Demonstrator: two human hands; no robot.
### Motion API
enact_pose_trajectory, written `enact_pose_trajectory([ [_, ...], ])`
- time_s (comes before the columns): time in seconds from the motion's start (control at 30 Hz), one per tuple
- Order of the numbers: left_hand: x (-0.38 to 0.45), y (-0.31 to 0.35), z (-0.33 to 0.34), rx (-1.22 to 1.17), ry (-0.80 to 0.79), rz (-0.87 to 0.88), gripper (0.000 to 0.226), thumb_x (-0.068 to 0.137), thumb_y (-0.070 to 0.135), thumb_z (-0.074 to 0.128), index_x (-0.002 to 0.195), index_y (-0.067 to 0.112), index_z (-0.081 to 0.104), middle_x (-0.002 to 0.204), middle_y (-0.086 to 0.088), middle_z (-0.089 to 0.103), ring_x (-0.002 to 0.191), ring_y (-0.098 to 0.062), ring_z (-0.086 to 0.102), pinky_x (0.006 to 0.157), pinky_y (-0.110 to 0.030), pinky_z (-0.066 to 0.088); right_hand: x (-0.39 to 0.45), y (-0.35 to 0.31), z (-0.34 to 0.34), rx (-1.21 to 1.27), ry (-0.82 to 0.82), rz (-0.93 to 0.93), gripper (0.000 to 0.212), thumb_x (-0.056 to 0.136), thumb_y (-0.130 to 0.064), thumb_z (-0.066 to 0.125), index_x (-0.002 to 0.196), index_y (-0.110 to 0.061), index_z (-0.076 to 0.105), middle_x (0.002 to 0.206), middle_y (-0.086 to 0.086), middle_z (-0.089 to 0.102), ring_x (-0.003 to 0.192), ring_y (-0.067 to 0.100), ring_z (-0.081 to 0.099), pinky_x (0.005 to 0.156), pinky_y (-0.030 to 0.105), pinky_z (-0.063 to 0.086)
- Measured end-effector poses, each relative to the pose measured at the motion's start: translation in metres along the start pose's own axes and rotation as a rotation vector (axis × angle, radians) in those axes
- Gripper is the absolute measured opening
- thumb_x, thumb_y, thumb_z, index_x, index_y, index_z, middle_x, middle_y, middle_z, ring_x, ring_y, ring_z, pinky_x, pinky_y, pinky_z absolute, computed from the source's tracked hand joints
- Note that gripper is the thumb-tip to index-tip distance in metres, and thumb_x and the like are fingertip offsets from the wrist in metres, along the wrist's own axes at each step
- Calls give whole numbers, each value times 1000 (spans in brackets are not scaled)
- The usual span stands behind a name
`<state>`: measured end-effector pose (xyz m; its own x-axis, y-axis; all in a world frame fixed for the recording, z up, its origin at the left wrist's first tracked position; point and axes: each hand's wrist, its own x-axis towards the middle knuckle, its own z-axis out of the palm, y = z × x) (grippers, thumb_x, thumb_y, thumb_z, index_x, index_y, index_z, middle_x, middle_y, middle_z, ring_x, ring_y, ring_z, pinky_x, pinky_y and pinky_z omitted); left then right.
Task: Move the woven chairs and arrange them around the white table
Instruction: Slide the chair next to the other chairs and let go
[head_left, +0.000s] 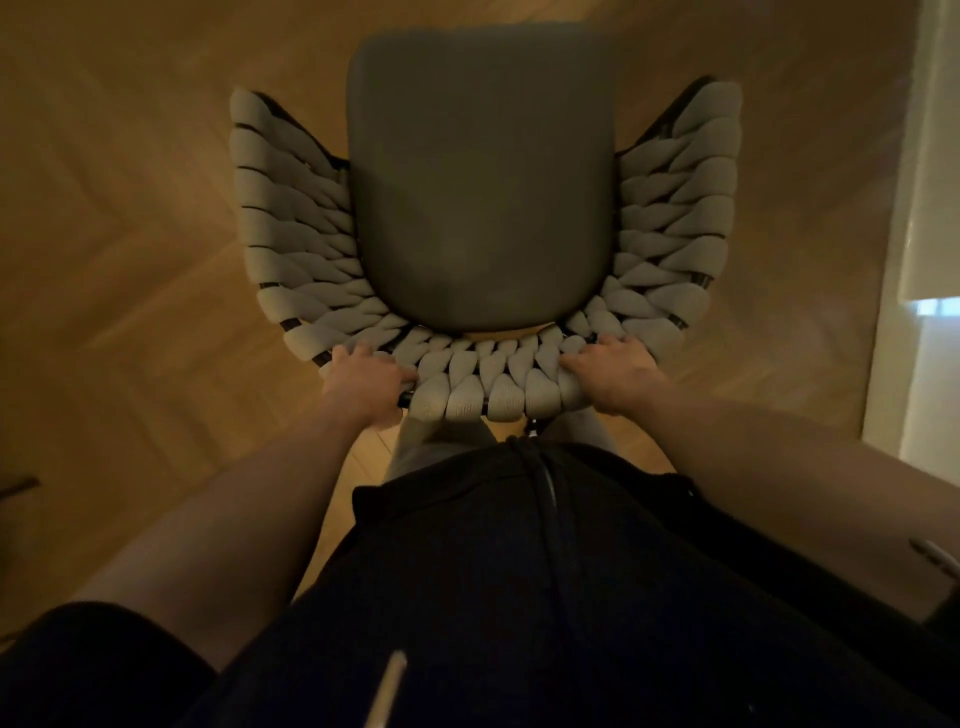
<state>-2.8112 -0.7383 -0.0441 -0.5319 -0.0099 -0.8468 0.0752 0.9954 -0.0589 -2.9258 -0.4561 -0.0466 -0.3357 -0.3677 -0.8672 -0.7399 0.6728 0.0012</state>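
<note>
Woven chair (483, 218) back gripped by both hands (366, 382) (613, 376), open floor (130, 234) around

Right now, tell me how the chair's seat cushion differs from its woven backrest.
The seat cushion is smooth, dark grey and flat; the woven backrest is lighter, made of thick twisted bands, and curves round the cushion's sides and back. The cushion lies untouched, while the left hand and right hand grip the backrest's top edge. Both belong to one chair.

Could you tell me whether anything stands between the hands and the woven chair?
No: the left hand and right hand both grip the top of the woven chair backrest directly. A white surface shows at the right edge; only bare wooden floor lies between.
</note>
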Motion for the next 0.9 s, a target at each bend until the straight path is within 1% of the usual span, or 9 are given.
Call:
enact_pose_trajectory([
  [0.1,-18,22,24,-116,-32,-63,56,90,42,61,142,47,43,138,2,53,131,-30,40,103,-52,33,-1,2,0,-127,-9,-59,53,93,-17,62,141,-27,42,137,7,56,130,32,46,103,47,41],
  [0.2,-38,37,43,-247,-61,-127,53,91,42,59,141,46,45,138,1,53,131,-29,40,104,-52,32,1,0,-9,-250,-13,-121,58,92,-17,66,143,-27,40,139,6,54,132,32,44,104,47,41],
  [0.3,-53,48,62,-381,-67,-193,50,91,44,59,140,44,46,139,1,52,133,-30,39,105,-52,32,7,-8,-22,-369,18,-189,62,91,-20,67,145,-28,39,139,5,55,133,32,45,105,48,41],
  [0.47,-69,58,92,-574,-74,-298,50,91,44,60,139,43,47,139,0,52,133,-30,38,105,-54,33,26,-29,-52,-553,12,-288,58,92,-19,63,144,-31,40,138,3,57,132,31,43,104,47,41],
  [0.6,-76,65,106,-685,-82,-379,55,90,47,60,143,43,44,142,-1,51,134,-31,38,105,-54,33,44,-48,-79,-672,36,-369,52,95,-20,56,143,-32,41,141,2,55,135,31,41,109,50,35],
  [0.73,-83,76,113,-818,-102,-463,58,91,49,59,146,41,43,142,-3,52,134,-31,38,106,-54,34,56,-68,-103,-811,41,-431,51,99,-20,50,147,-33,39,143,3,55,139,31,38,113,52,30],
  [0.83,-87,87,114,-902,-106,-519,59,91,49,59,147,39,42,142,-3,51,134,-31,38,107,-54,33,64,-79,-118,-907,48,-485,51,100,-20,47,148,-34,37,142,3,56,138,31,38,113,51,30],
  [0.9,-88,96,113,-965,-119,-553,59,91,47,59,147,40,42,142,-3,51,134,-31,38,108,-54,32,68,-86,-126,-962,45,-525,51,100,-20,48,148,-34,38,140,2,56,137,30,39,112,50,31],
])
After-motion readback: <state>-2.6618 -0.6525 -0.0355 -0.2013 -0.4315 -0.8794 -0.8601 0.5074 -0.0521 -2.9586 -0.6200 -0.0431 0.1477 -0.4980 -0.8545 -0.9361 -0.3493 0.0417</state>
